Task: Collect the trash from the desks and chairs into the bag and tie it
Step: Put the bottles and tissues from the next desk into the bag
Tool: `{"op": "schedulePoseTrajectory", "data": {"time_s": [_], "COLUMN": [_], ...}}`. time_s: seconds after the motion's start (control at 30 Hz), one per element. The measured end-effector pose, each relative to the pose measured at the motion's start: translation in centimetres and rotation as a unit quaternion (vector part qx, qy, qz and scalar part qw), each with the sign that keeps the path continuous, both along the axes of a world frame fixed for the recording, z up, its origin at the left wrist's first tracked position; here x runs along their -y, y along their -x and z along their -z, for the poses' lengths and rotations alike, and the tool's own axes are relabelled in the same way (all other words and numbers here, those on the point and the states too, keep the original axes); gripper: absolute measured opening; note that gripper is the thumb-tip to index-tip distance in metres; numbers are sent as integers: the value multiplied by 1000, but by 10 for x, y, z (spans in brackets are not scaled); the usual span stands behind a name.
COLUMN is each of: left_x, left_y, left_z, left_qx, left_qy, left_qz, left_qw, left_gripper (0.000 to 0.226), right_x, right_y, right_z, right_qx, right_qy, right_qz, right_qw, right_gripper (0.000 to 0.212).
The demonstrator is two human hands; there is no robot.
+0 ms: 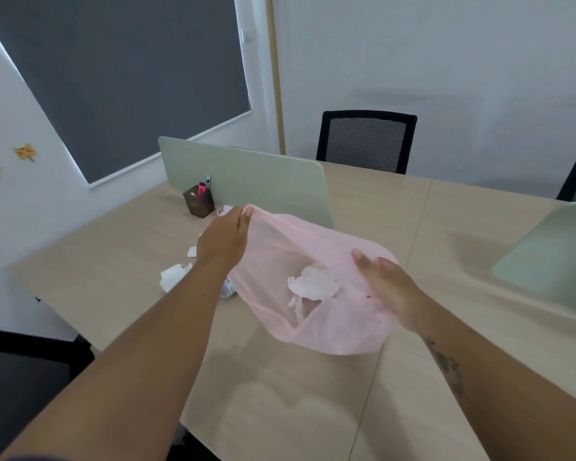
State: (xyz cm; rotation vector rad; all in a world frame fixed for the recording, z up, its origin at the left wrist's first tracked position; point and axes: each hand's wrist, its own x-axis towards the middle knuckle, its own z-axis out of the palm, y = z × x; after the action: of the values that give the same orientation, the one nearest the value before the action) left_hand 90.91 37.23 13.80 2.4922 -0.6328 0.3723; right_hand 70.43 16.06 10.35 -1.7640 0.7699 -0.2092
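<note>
A thin pink plastic bag [326,327] hangs open above the wooden desk [280,394]. My left hand [223,239] pinches the bag's far rim. On the near right side of the rim my right hand [388,287] holds the plastic. Crumpled white paper [313,282] shows through the bag, inside it. More white paper scraps [173,276] lie on the desk to the left of my left forearm, with a smaller piece [192,251] beside my wrist. A small clear object [228,289] sits half hidden under the bag's left edge.
A dark pen holder [198,202] with markers stands against a pale green desk divider [246,179]. A second divider [552,254] is at the right. Two black mesh chairs [366,141] stand behind the desk. A dark chair seat [24,387] is at the lower left.
</note>
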Motion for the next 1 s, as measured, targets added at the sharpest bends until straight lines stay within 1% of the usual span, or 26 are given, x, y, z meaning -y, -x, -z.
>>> {"op": "schedulePoseTrajectory", "data": {"time_s": [0.03,0.1,0.17,0.23,0.3,0.4,0.43,0.5,0.53,0.57,0.7,0.73,0.77,0.8,0.87,0.93,1.0], "left_x": [-4,-14,-21,-20,-16,-14,-17,-31,-41,-52,-89,-95,-99,-102,-103,-100,-98], "left_y": [-6,-24,-46,-64,-83,-121,-133,-151,-159,-164,-163,-157,-152,-147,-136,-127,-122], "left_z": [4,13,22,28,33,45,49,61,71,84,147,160,172,182,196,203,204], "left_qx": [-6,-17,-27,-44,-72,-144,-174,-226,-243,-253,-278,-272,-261,-245,-220,-220,-245], "left_qy": [-2,-7,-11,3,30,58,68,91,102,112,141,121,77,19,-77,-98,-74], "left_qz": [-4,-16,-22,-10,15,64,76,84,81,74,33,33,42,56,83,97,89], "left_qw": [1000,1000,999,999,997,986,979,966,961,958,950,954,961,968,969,966,963], "left_gripper": [50,50,50,50,48,40,42,57,62,62,43,38,33,33,45,56,56], "right_x": [-8,-20,-28,-33,-39,-53,-58,-64,-67,-69,-72,-70,-70,-69,-68,-69,-71], "right_y": [-6,-23,-44,-62,-79,-111,-120,-136,-143,-148,-163,-163,-164,-164,-164,-163,-162], "right_z": [2,12,19,23,30,43,47,54,57,59,66,66,67,69,70,71,72], "right_qx": [4,0,-14,-23,-23,-25,-29,-39,-40,-41,-45,-43,-47,-53,-61,-69,-73], "right_qy": [15,59,122,153,149,130,125,118,113,110,108,107,107,108,111,114,118], "right_qz": [-22,-52,-47,-33,-16,28,46,75,90,104,163,170,176,182,191,194,191], "right_qw": [1000,997,991,987,988,991,991,989,989,988,980,979,977,976,974,972,972], "right_gripper": [43,51,45,36,32,31,32,31,32,34,39,40,40,40,40,38,38]}}
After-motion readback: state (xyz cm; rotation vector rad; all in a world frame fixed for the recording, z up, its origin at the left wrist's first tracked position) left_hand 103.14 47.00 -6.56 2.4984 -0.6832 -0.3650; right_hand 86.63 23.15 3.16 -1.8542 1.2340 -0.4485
